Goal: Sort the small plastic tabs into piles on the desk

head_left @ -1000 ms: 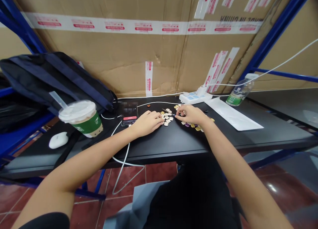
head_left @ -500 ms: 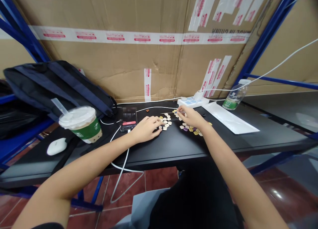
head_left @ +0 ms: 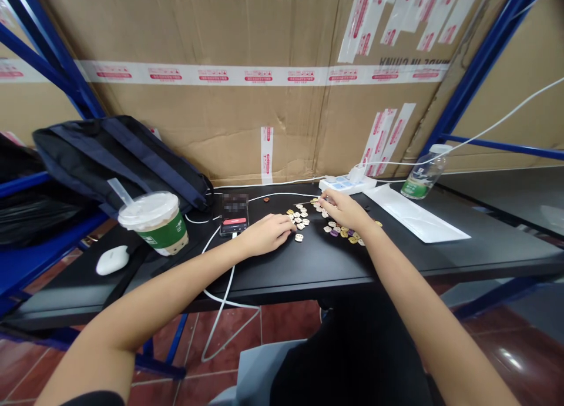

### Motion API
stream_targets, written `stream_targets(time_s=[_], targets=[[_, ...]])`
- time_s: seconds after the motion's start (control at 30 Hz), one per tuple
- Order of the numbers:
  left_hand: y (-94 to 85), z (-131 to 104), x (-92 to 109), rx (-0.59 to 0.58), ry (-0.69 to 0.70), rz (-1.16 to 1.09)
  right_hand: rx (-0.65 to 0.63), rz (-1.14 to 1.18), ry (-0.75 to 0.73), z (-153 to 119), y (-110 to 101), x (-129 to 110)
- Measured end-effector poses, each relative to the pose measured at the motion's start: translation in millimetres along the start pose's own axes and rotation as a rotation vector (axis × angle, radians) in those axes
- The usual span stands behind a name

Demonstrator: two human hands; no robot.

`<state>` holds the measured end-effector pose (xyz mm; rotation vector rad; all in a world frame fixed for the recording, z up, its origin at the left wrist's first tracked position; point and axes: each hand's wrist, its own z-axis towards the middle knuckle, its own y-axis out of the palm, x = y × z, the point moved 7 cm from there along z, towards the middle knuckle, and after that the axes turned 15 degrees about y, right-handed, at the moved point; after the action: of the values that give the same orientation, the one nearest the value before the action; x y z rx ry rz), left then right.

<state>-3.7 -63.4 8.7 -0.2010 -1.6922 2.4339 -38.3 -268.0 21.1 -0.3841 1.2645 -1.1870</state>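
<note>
Several small button-like pieces lie on the black desk (head_left: 308,265), with a pale cluster (head_left: 299,221) in the middle and a coloured cluster (head_left: 343,232) to its right. My left hand (head_left: 268,232) rests palm down, fingertips touching the pale pieces; one piece (head_left: 298,237) lies apart just in front. My right hand (head_left: 346,209) reaches over the coloured pieces, its fingertips drawn together at the far pieces (head_left: 318,204). Whether it grips one is too small to tell.
A phone (head_left: 233,215) on a white cable lies left of my left hand. Further left stand an iced drink cup (head_left: 154,221), a white mouse (head_left: 112,259) and a dark backpack (head_left: 118,159). A power strip (head_left: 348,184), white sheet (head_left: 416,215) and bottle (head_left: 423,174) sit at the back right.
My left hand has slid slightly back toward me, leaving one pale piece apart. My right hand stays at the far pieces. The camera has tilted up a little.
</note>
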Motion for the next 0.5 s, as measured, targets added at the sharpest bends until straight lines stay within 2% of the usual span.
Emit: stream_targets(time_s=[0.3,0.5], targets=[[-3.4,-6.1,-13.4,0.025,-0.082,0.022,0.026,-0.005,-0.024,-1.7,-2.5,-4.0],[-6.1,-9.5,-18.5,-0.008,-0.137,0.080,0.037,0.004,-0.009,-2.1,-4.2,-3.8]])
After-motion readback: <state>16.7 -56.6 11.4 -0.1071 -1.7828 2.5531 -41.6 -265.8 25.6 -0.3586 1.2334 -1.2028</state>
